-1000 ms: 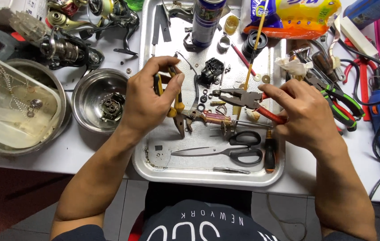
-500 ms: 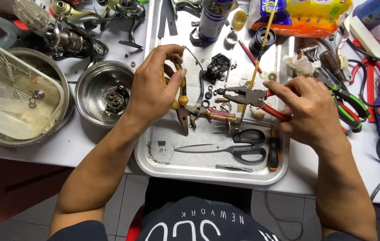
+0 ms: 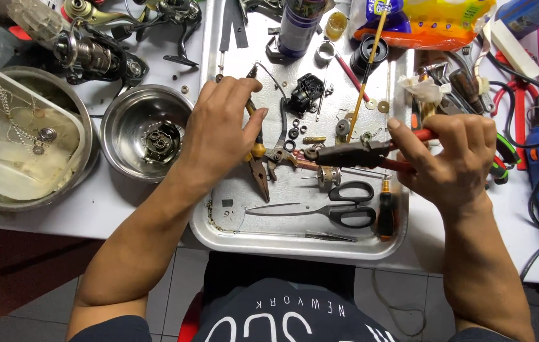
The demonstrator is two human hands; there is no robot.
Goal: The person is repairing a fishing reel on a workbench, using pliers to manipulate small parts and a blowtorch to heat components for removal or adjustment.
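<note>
Red-handled pliers [image 3: 361, 154]: you are gripping them in your right hand [image 3: 453, 161], fingers closed around the red handles, dark jaws pointing left over the metal tray [image 3: 219, 234]. The jaws are closing on a small brass-coloured part [image 3: 312, 152] near the tray's middle; how firmly, you cannot tell. The tool looks stiff, steel, moderately heavy; the coated handles should be giving a sure hold, so keep taking it well back on them, clear of the pivot. The little part is looking light, hard and likely slippery with oil, easy to lose among the washers scattered beside it.

Your left hand [image 3: 219, 130] is closing loosely around a second pair of pliers [image 3: 258, 161] with yellowish handles, tips pointing toward you and resting on the tray, just left of the red pair's jaws. The two tools are meeting near the part.

Black scissors [image 3: 339, 206] are lying nearer you on the tray; a steel bowl [image 3: 124, 120] is standing on the tabletop left of the tray.
</note>
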